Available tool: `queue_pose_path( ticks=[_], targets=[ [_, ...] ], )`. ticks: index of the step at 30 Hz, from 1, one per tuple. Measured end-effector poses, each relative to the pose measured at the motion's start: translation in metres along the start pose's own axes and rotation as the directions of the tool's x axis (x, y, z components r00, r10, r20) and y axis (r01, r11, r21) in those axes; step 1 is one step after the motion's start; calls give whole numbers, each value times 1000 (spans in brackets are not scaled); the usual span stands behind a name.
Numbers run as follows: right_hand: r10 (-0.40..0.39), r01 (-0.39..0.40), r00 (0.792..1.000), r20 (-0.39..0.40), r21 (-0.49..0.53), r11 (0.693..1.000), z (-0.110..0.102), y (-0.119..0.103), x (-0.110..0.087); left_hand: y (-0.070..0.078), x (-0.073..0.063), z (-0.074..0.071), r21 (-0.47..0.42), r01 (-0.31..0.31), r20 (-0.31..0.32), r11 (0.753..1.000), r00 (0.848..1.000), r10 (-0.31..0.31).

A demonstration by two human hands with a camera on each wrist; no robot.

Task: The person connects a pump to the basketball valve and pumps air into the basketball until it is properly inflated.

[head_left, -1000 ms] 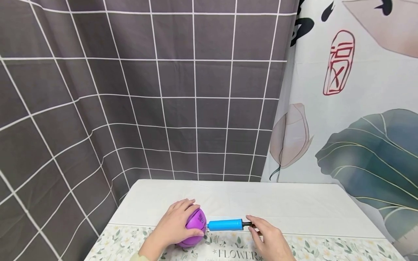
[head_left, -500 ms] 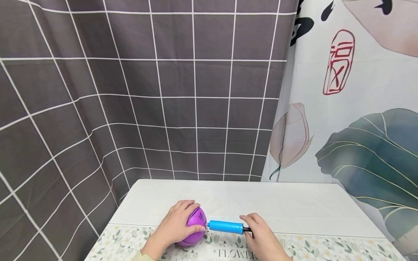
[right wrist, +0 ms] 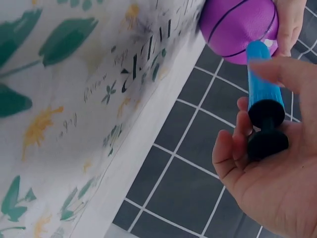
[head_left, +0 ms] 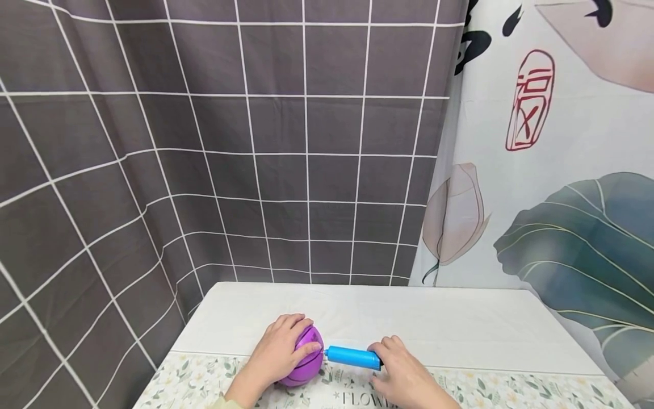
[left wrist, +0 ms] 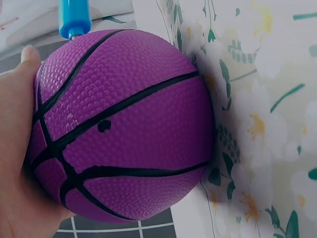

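A small purple basketball (left wrist: pixel 129 124) with black seams rests on the floral cloth. My left hand (head_left: pixel 276 349) holds it from the far side and top, thumb toward the pump. A blue hand pump (head_left: pixel 352 357) points at the ball, its nozzle end meeting the ball's right side. My right hand (head_left: pixel 403 369) grips the pump's rear end. In the right wrist view, the black handle (right wrist: pixel 267 144) sits against the palm, close behind the barrel, with curled fingers beside it. The head view hides the handle behind this hand.
The table (head_left: pixel 409 312) has a white back part and a floral cloth (head_left: pixel 511 386) with printed lettering along the front. A dark grid-patterned curtain (head_left: pixel 332 125) hangs behind and to the left. A white curtain with painted leaves (head_left: pixel 587 244) hangs at the right.
My right hand has moved left toward the ball, pushing the black handle in until little of its rod shows. The left hand keeps holding the ball, its thumb slightly higher.
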State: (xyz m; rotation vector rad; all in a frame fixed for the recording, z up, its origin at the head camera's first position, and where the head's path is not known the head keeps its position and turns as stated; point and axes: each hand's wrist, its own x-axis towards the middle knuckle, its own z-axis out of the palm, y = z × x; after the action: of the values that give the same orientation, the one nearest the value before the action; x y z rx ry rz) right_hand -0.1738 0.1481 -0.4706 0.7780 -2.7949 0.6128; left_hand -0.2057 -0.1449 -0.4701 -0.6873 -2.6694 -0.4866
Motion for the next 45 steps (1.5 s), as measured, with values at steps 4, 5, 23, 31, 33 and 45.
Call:
queue_pose_path(
  ticks=[4, 5, 23, 31, 33, 45],
  targets=[
    [-18, 14, 999, -50, -73, 997, 0, -2, 5, 4, -1, 2, 16, 12, -27, 1000, 1000, -12],
    [-29, 23, 998, -56, -106, 994, 0, -3, 7, 6, 0, 2, 22, 16, -33, 1000, 999, -15],
    [-326, 259, 944, -39, -521, 813, 15, -12, 31, 18, 4, 5, 79, 72, -41, 994, 997, -69],
    [-366, 279, 927, -78, -508, 815, 18, -6, 23, 16, 2, 8, 59, 69, -52, 996, 996, -65],
    [-380, 281, 920, -102, -507, 815, 19, -3, 21, 15, 2, 8, 49, 67, -49, 997, 997, -65],
    [-391, 247, 902, -183, -524, 815, 19, 7, 15, 14, 5, 9, 55, 51, -27, 997, 998, -50]
  ],
)
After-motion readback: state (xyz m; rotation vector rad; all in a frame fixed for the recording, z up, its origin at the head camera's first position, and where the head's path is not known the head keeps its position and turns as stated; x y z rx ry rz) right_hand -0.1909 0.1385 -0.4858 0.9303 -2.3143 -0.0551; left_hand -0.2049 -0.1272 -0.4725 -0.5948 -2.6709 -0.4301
